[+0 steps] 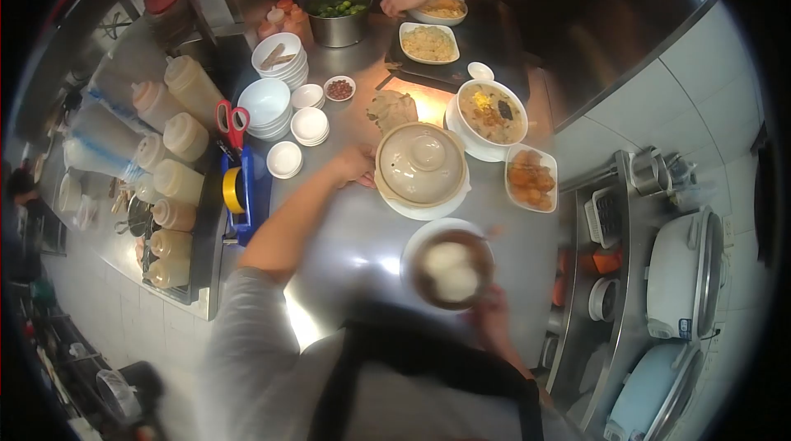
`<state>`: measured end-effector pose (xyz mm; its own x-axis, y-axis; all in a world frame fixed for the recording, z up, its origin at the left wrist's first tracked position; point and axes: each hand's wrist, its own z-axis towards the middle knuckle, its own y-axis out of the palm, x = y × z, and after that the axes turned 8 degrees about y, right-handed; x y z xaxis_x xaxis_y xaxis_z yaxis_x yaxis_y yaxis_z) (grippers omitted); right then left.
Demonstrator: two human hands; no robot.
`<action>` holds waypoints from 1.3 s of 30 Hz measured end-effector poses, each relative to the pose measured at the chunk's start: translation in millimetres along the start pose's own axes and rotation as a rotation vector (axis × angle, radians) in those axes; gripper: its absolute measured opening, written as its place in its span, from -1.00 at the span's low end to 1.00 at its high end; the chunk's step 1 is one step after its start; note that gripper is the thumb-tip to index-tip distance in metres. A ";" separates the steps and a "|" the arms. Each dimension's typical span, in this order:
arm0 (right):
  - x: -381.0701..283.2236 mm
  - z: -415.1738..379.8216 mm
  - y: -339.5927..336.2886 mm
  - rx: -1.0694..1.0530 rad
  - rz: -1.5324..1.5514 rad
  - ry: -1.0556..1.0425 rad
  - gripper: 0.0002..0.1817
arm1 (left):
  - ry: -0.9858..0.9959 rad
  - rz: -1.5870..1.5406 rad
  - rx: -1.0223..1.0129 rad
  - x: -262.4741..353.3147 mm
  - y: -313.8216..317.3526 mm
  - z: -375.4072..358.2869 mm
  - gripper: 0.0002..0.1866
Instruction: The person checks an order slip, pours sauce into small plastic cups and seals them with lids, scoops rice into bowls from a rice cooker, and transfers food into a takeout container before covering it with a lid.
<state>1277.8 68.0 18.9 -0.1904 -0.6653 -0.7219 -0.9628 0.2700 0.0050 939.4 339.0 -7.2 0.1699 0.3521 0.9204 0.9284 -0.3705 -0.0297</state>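
Observation:
A lidded beige clay pot (420, 167) sits on a white plate (424, 210) at the middle of the steel counter. My left hand (356, 166) is at the pot's left side, its fingers closed against the edge and partly hidden. Nearer my body, my right hand (489, 309) grips the lower right edge of a bowl of brown liquid (451, 269) with pale round pieces in it. This bowl rests on a white plate (409, 255) and is blurred. A brown crumpled leaf-like piece (391, 111) lies behind the clay pot.
A soup bowl (492, 114) and a dish of fried pieces (531, 179) stand right. White bowls (265, 103), red scissors (233, 121) and squeeze bottles (180, 181) are left. Across the counter, a co-worker's hand (402, 1) is near noodle-like food (428, 43) and a pot of greens (339, 25).

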 end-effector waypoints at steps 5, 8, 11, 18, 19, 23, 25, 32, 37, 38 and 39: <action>0.6 2.8 0.1 -0.057 0.075 0.022 -0.48 | 0.019 -0.075 0.163 -2.0 14.0 -3.8 -0.84; -3.6 8.2 12.1 -0.087 0.082 0.030 -0.47 | 0.047 -0.091 0.246 -7.4 4.5 0.3 -0.90; 1.8 27.6 26.2 -0.128 0.124 0.012 -0.47 | 0.056 -0.112 0.380 -5.9 -9.7 1.1 -0.91; -4.9 51.9 73.7 -0.198 0.128 -0.049 -0.49 | 0.322 0.493 0.608 19.8 -35.5 -17.8 -0.80; 7.2 60.7 74.6 -0.237 0.163 -0.068 -0.50 | 0.405 0.797 0.620 35.2 -38.5 -29.3 -0.78; 59.7 77.4 95.2 -0.401 0.202 -0.227 -0.51 | 0.431 1.010 0.827 81.6 -64.9 -46.3 -0.81; 69.0 72.8 106.3 -0.469 0.194 -0.274 -0.51 | 0.370 1.247 0.943 83.3 -86.8 -41.9 -0.82; 2.2 5.7 130.5 -0.462 0.285 0.239 -0.50 | 0.067 1.363 0.728 70.0 -129.8 -33.8 -0.80; 4.9 9.7 102.5 -0.600 0.204 0.341 -0.25 | 0.105 1.154 0.862 84.3 -144.1 -54.8 -0.73; 7.5 14.4 97.2 -0.637 0.115 0.338 -0.25 | 0.122 1.076 0.897 85.9 -141.3 -60.1 -0.70; 8.2 14.4 91.6 -0.723 0.101 0.353 -0.31 | 0.147 1.000 0.948 91.5 -141.1 -66.7 -0.68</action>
<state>1190.8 97.3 3.5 -0.2163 -0.8748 -0.4336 -0.8002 -0.0956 0.5921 801.8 366.2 107.2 0.9082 0.1710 0.3821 0.3123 0.3312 -0.8904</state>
